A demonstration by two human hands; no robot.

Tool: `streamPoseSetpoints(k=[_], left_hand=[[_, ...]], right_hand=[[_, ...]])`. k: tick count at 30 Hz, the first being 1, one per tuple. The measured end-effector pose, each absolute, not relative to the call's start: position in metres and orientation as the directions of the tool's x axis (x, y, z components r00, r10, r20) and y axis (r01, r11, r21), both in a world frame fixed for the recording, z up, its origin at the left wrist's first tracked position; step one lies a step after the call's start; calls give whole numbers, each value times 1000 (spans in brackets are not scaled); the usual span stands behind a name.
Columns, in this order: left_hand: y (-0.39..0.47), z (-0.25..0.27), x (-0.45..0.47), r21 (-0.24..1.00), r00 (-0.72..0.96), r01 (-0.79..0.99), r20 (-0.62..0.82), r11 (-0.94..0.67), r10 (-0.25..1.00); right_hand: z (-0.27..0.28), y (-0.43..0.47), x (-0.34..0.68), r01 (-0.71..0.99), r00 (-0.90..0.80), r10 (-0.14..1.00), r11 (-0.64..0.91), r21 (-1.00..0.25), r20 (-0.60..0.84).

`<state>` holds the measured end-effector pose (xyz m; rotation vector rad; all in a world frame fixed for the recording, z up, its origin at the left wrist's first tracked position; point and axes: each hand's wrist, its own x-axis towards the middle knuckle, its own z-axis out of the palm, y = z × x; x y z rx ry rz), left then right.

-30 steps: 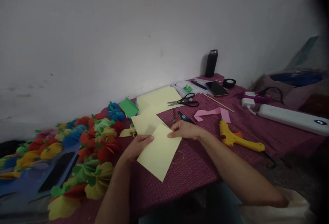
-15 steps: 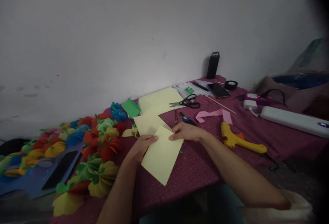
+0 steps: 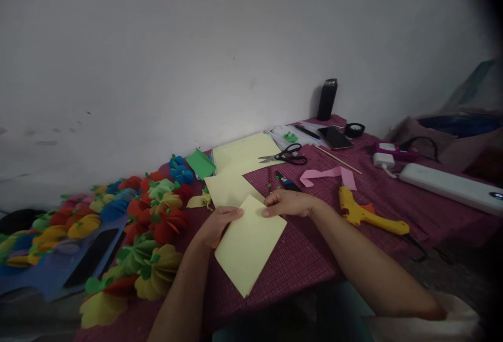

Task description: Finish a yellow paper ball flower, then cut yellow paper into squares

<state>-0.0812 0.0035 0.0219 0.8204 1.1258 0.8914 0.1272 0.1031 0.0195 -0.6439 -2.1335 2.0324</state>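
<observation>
A pale yellow sheet of paper (image 3: 250, 250), looking folded, is held over the near part of the table. My left hand (image 3: 220, 224) pinches its upper left edge, thumb on top. On the upper right edge, my right hand (image 3: 287, 204) grips it in the same way, its fingers behind the paper. Just beyond lies another pale yellow sheet (image 3: 228, 187), partly hidden by the held one. Black-handled scissors (image 3: 288, 156) rest on a larger yellow sheet (image 3: 245, 151) farther back. A dark cutter (image 3: 288, 181) lies close behind my right hand.
Colourful paper pumpkins (image 3: 157, 216) crowd the left side. A yellow glue gun (image 3: 369, 215), a pink paper strip (image 3: 330, 174) and a white power strip (image 3: 451, 185) are at right. A phone (image 3: 335, 137), black tape (image 3: 354, 130) and a black bottle (image 3: 327, 99) stand or lie behind.
The held paper has turned slightly, its lower corner moving down and left and its right corner shifting right. Both hands keep their pinch on it.
</observation>
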Motion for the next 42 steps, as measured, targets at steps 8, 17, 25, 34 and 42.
streamPoseSetpoints(k=[8, 17, 25, 34, 42], left_hand=[[3, 13, -66, 874, 284, -91, -436, 477, 854], [5, 8, -62, 870, 243, -20, -474, 493, 846], [9, 5, -67, 887, 235, -21, -445, 462, 864], [10, 10, -94, 940, 115, -73, -323, 333, 939], [16, 9, -100, 967, -81, -159, -215, 200, 973]], right_hand=[[11, 99, 115, 184, -865, 478, 28, -982, -149], [0, 97, 108, 299, -814, 549, 117, -947, -190], [10, 103, 118, 249, -769, 603, -26, -968, -214], [10, 117, 128, 137, -695, 676, -211, -968, -246], [1, 120, 123, 94, -672, 688, -287, -953, -273]])
